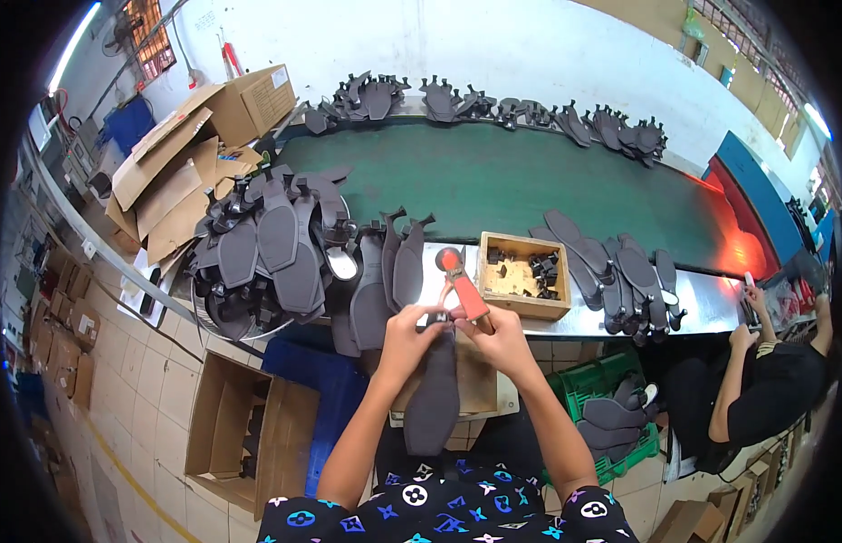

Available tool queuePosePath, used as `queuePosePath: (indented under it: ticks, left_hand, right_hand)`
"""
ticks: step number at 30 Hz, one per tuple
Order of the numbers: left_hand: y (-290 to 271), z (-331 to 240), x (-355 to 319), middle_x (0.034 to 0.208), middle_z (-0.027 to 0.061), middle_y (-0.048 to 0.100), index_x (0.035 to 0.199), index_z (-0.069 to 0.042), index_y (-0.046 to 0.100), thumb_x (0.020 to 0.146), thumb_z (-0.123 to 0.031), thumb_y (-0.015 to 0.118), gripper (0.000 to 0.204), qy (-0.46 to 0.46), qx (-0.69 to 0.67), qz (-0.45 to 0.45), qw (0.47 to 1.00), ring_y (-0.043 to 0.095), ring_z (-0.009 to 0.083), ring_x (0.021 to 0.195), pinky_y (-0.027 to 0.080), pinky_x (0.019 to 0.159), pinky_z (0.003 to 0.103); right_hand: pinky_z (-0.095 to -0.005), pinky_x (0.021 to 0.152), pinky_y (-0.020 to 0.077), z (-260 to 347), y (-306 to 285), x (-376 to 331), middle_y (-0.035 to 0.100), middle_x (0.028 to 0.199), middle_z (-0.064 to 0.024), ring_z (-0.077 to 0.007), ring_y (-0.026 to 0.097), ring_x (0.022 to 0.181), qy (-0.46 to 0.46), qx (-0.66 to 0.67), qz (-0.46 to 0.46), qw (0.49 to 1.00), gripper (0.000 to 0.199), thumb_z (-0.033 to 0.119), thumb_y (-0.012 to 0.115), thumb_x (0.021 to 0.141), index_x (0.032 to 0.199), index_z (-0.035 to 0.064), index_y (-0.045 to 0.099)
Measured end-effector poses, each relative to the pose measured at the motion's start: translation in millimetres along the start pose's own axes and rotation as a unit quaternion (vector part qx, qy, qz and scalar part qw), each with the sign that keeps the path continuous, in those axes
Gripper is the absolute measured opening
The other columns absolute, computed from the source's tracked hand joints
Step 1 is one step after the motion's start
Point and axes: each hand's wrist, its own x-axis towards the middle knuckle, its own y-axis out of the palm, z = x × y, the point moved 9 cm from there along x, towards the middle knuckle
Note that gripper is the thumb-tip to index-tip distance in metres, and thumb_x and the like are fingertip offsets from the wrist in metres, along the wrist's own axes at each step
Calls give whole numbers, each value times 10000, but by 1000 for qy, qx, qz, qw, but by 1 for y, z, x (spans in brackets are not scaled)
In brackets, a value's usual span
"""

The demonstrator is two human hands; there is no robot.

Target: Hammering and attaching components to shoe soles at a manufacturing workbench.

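My left hand point(408, 333) pinches the top end of a dark grey sole-shaped piece point(434, 398) that hangs down toward my lap. My right hand point(501, 337) grips red-handled pliers point(459, 282), their jaws meeting the piece's top edge between my two hands. Just beyond the pliers stands a small wooden box point(509, 281) holding small black parts. A couple of grey sole pieces point(394, 271) lie on the metal bench edge to the left of the pliers.
A big heap of grey soles point(272, 249) fills a round tray at left; another stack point(620, 276) lies at right. A green conveyor belt point(530, 181) runs behind. Cardboard boxes point(244, 425) sit on the floor at left, a green crate point(611, 421) at right. Another person point(765, 380) sits at right.
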Motion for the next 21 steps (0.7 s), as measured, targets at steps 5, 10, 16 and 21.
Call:
queuePosePath:
  ticks: [5,10,16,21]
  left_hand:
    - [-4,-6,-30,922,124,702,1021,-6,707,763,-52,788,274,-70,-57,9,996,675,205,807,526,712,311]
    - [-6,-4,-36,945,119,700,1028,-6,703,763,-21,772,274,-73,-75,12,994,680,210,824,537,728,310]
    - [-8,-3,-39,922,120,690,1024,-6,699,727,-14,787,311,-74,-58,9,996,681,254,816,542,724,331]
    - [-7,-3,-41,916,132,697,1048,-18,701,713,3,788,347,-53,-89,41,994,697,249,816,542,728,332]
  right_hand:
    - [-277,841,520,-20,15,-11,727,1017,-75,-113,648,919,21,13,37,999,212,78,694,911,1090,-35,700]
    - [-289,828,528,-7,19,-17,727,987,-121,-123,658,909,17,-40,42,998,235,51,693,849,1071,-25,699]
    - [-387,772,527,34,23,-20,694,937,-153,-337,678,865,-120,-106,23,987,249,15,683,790,1039,15,685]
    - [-392,792,535,45,29,-26,688,1023,-122,-341,674,920,-155,-200,38,967,284,8,694,748,1031,30,680]
